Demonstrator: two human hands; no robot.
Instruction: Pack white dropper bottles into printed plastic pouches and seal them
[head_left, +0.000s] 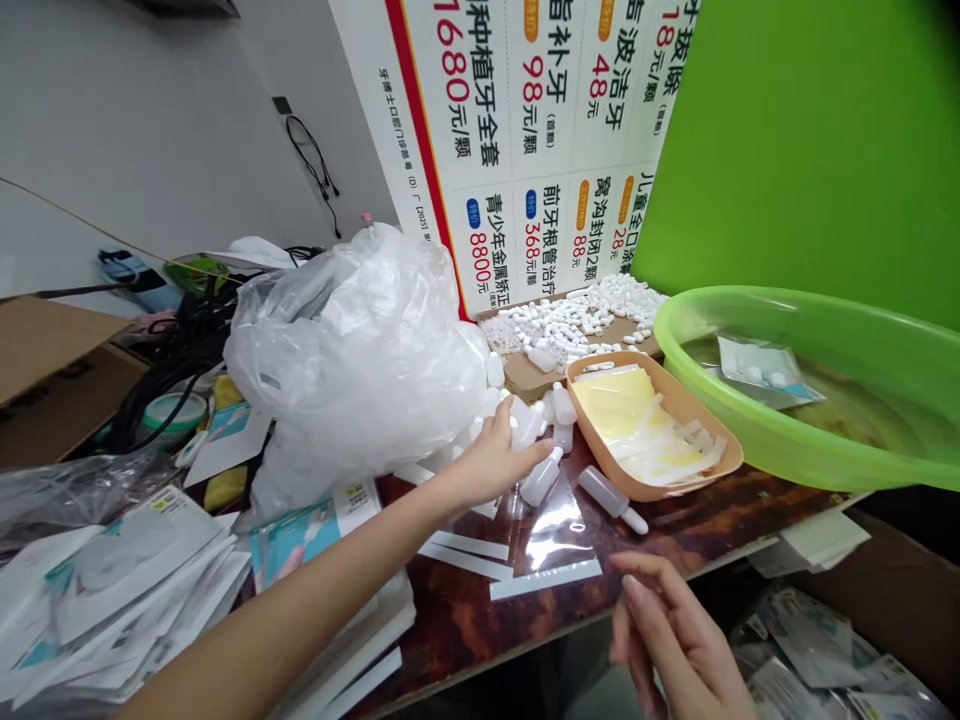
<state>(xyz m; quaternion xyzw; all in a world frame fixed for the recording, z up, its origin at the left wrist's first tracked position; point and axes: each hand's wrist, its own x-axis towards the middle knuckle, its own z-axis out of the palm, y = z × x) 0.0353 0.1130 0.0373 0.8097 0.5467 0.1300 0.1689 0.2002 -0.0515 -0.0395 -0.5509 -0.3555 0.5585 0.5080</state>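
My left hand (491, 462) reaches over the table among small translucent white plastic bottles, its thumb and a finger spread apart. A bottle (527, 425) stands just beyond the gap between them; I cannot make out a grip on it. Under the thumb lies another bottle (541, 478) with a white cap. To the right, a capped bottle (602, 492) rests on its side. Clear plastic bags (551, 525) with white edge strips lie flat below these. Near the table's front edge hovers my right hand (667, 635), fingers loosely bent and apart, with nothing visible in them.
A big bag (360, 350) of white items bulges at left, near stacked printed cards (112, 590). An orange tray (581, 425) holds yellow sheets and strips. Behind it, small white pieces (600, 310) cover cardboard. A green basin (840, 460) stands at right.
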